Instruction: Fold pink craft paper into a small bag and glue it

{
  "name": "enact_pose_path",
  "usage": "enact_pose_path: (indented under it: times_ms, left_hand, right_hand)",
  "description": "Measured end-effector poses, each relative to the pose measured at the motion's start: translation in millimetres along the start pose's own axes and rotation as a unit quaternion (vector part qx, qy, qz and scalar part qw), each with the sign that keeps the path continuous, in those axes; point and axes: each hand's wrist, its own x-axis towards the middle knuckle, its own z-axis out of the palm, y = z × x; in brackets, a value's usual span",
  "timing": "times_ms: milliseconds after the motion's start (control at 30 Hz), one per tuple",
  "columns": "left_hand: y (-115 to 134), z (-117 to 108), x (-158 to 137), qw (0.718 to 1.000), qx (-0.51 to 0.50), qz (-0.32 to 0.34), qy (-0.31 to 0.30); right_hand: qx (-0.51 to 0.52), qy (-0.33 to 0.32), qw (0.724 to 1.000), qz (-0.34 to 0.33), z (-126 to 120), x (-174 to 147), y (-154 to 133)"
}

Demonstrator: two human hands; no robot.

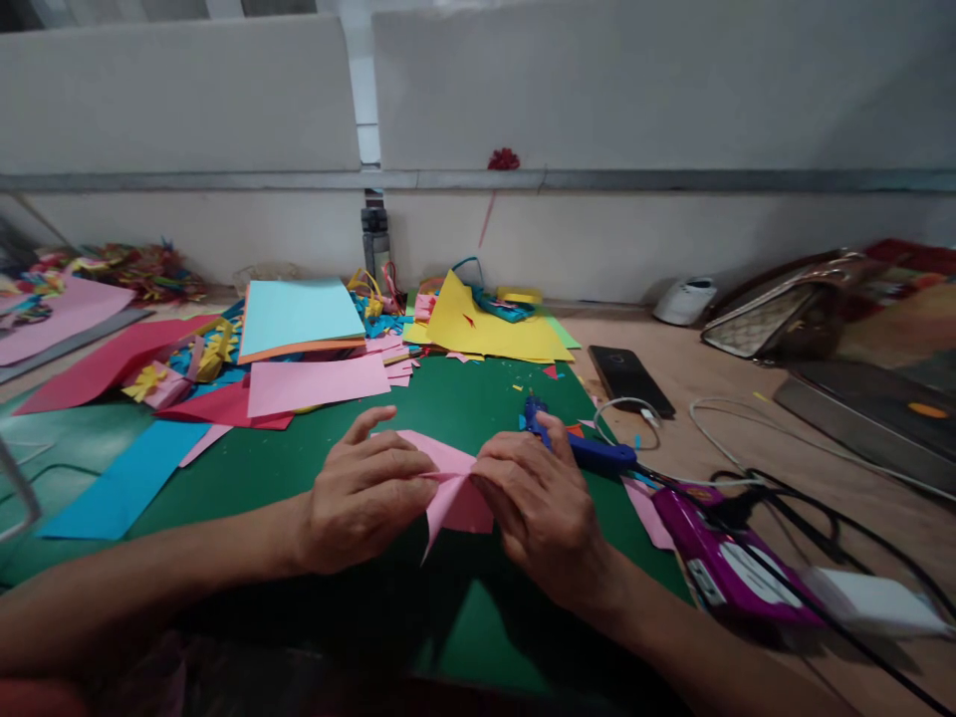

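Observation:
Between my two hands is a pink sheet of paper (464,506), bent along a crease with a loose corner hanging down. My left hand (365,493) is closed on its left side, fingers pinching the crease while one digit sticks up. My right hand (539,503) pinches the same crease from the right. The fingertips on both sides hide part of the paper. It is held above a green mat (314,478). Just behind my right hand lies a blue glue gun (601,455), its nozzle pointing away from me.
Colored paper is piled beyond the hands: yellow sheets (485,324), a light blue stack (303,314) and a pink strip (321,386). A blue sheet (123,483) lies left. On the right are a black phone (631,380), a purple power strip (736,558), cables and a handbag (777,309).

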Motion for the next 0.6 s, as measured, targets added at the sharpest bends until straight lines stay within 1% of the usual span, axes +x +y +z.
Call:
enact_pose_path:
  times_ms: [200, 300, 467, 600]
  left_hand:
    - [0.5, 2.9, -0.5, 0.999, -0.044, 0.011, -0.009]
    - [1.1, 6.1, -1.9, 0.999, -0.053, 0.006, -0.012]
    - [1.5, 13.3, -4.3, 0.996, -0.083, -0.008, -0.007]
    - [2.9, 18.7, -4.4, 0.995, -0.095, -0.042, 0.007]
  right_hand:
    - [0.123, 0.013, 0.992, 0.015, 1.0, 0.0, -4.3]
    - [0.162, 0.015, 0.987, 0.018, -0.2, -0.4, -6.4]
    - [0.159, 0.007, 0.987, -0.009, -1.1, -0.6, -6.6]
    - [0.135, 0.005, 0.991, -0.013, -0.4, 0.9, -5.0]
